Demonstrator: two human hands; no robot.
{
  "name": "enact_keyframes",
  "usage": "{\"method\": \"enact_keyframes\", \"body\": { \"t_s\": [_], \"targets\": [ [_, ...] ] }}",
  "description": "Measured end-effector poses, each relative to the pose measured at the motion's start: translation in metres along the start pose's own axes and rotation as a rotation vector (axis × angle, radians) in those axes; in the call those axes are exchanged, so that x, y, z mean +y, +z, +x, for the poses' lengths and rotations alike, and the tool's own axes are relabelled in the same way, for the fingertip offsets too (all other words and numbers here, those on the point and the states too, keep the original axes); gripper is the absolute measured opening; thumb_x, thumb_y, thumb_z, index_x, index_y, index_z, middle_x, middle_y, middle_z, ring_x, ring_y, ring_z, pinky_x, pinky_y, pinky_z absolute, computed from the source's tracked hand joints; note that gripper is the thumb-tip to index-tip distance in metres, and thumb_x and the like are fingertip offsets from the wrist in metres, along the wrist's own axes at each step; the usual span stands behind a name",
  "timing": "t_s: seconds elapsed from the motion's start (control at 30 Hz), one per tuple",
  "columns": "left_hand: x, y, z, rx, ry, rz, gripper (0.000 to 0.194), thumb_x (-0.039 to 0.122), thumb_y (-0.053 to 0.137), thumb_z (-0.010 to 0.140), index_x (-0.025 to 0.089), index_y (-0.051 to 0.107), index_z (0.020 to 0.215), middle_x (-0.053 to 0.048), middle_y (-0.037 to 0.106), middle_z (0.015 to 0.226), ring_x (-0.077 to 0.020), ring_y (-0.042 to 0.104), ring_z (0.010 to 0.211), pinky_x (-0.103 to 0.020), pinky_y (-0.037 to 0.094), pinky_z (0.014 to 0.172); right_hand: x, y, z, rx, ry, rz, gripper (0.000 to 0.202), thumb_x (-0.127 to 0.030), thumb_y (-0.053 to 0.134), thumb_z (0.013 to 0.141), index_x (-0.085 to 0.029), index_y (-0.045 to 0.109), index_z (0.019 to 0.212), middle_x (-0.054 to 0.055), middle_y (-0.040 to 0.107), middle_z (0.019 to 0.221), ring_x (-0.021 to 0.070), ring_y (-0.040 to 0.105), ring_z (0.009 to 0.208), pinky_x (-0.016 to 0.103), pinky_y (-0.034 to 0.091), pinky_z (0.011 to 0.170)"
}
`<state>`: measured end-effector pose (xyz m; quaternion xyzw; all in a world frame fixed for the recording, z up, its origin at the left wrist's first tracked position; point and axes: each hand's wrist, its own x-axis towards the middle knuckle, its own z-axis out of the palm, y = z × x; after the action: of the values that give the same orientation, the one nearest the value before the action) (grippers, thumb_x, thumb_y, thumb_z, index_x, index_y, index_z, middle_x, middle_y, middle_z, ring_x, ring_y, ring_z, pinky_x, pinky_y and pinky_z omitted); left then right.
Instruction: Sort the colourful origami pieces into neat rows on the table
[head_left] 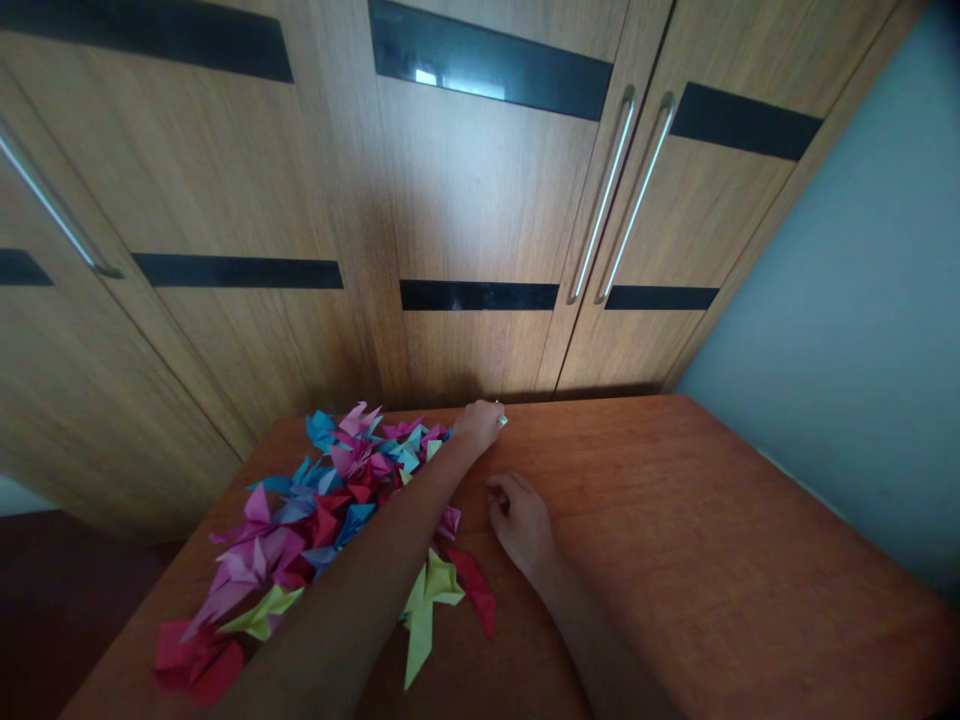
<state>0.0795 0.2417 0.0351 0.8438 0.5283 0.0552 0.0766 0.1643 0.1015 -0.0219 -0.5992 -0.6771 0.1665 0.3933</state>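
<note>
My left hand (477,426) reaches to the far edge of the table, its fingers closed. A small pale bit of folded paper (502,421) pokes out from the fingertips; most of it is hidden by the hand. Nearer to me, my right hand (521,520) rests just above or on the tabletop with its fingers curled in, and nothing shows in them. Left of both hands lies a heap of origami paper cranes (360,460) in pink, blue, red and purple, partly covered by my left forearm. A yellow-green crane (427,600) and a red folded paper (474,588) lie between my forearms.
The reddish-brown wooden table (712,560) stretches to the right. Behind it stands a wooden wardrobe (487,200) with dark strips and long metal handles (604,195). A pale blue wall (847,370) borders the table's right side.
</note>
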Motion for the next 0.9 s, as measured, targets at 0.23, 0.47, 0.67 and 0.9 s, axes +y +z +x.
{"method": "enact_keyframes", "body": {
  "t_s": [0.23,0.47,0.67,0.9],
  "targets": [
    [0.008,-0.029,-0.024,0.073,0.024,-0.043,0.021,0.029,0.054,0.088,0.02,0.061,0.106,-0.006,0.066,0.1,-0.0198,0.062,0.091,-0.035,0.049,0.08,0.0,0.0,0.001,0.006,-0.014,-0.015,0.032,-0.009,0.049,0.073,-0.02,0.064,0.099,0.004,0.063,0.092,0.0162,0.057,0.078,0.027,0.046,0.076],
    [0.003,-0.071,-0.121,0.088,0.145,-0.063,0.013,0.032,0.059,0.08,0.024,0.067,0.086,-0.002,0.07,0.082,-0.0193,0.064,0.08,-0.027,0.046,0.072,-0.01,-0.006,-0.004,-0.132,-0.062,0.004,0.028,-0.008,0.051,0.073,-0.02,0.064,0.095,0.004,0.063,0.091,0.0139,0.057,0.076,0.025,0.046,0.073],
    [-0.017,-0.048,-0.234,0.191,0.12,-0.121,0.026,0.025,0.051,0.085,0.029,0.061,0.109,-0.002,0.067,0.106,-0.0183,0.063,0.095,-0.029,0.049,0.083,-0.03,-0.035,-0.014,-0.59,-0.193,0.188,0.032,-0.008,0.057,0.069,-0.024,0.065,0.095,-0.002,0.064,0.085,0.0123,0.058,0.073,0.019,0.044,0.064],
    [-0.053,-0.003,-0.315,0.409,0.007,0.124,0.031,0.041,0.054,0.083,0.033,0.062,0.111,-0.004,0.067,0.109,-0.0272,0.063,0.098,-0.043,0.052,0.085,-0.032,-0.047,-0.02,-0.732,-0.214,0.106,0.037,-0.02,0.068,0.067,-0.027,0.064,0.103,-0.006,0.062,0.067,0.0103,0.056,0.059,0.016,0.034,0.052]
  ]
}}
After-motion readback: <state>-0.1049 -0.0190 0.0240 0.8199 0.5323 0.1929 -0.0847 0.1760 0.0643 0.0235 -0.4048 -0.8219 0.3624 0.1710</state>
